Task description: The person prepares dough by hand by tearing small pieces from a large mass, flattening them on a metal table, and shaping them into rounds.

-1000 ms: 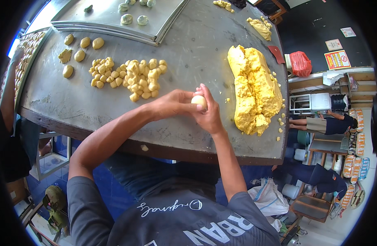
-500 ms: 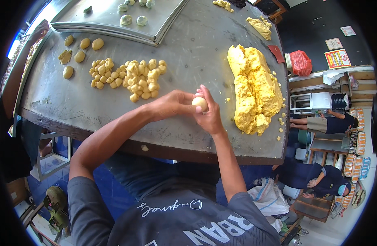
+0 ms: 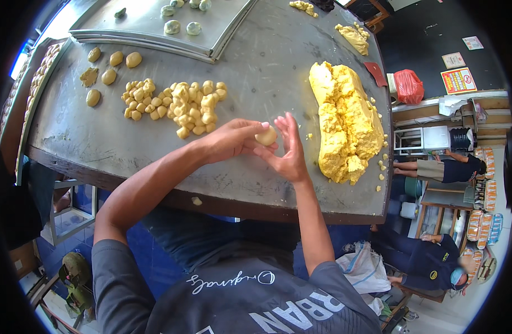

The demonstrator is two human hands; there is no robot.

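Observation:
A pale, smooth dough ball (image 3: pixel 266 137) sits in the fingers of my left hand (image 3: pixel 233 140), above the near part of the metal table (image 3: pixel 256 192). Just right of it, my right hand (image 3: pixel 290 157) has its fingers stretched up and apart; its thumb reaches under the ball, and whether it touches I cannot tell. Left of my hands lies a heap of small tan balls (image 3: pixel 196 106), with a smaller cluster (image 3: pixel 139 99) beside it. A big crumbly yellow dough mass (image 3: pixel 348 122) rests to the right.
Several larger balls (image 3: pixel 108 77) and a flattened dough piece (image 3: pixel 89 77) lie at the left. A metal tray (image 3: pixel 211 33) with greenish balls stands at the back. A red scraper (image 3: pixel 376 73) is by the right edge. Another person's arm (image 3: pixel 22 119) holds a filled tray (image 3: pixel 41 83) far left.
The dough ball has shifted slightly left into my left fingers, and my right fingers have opened away from it. At the left, the other person's arm has moved; a seated person at the right has shifted.

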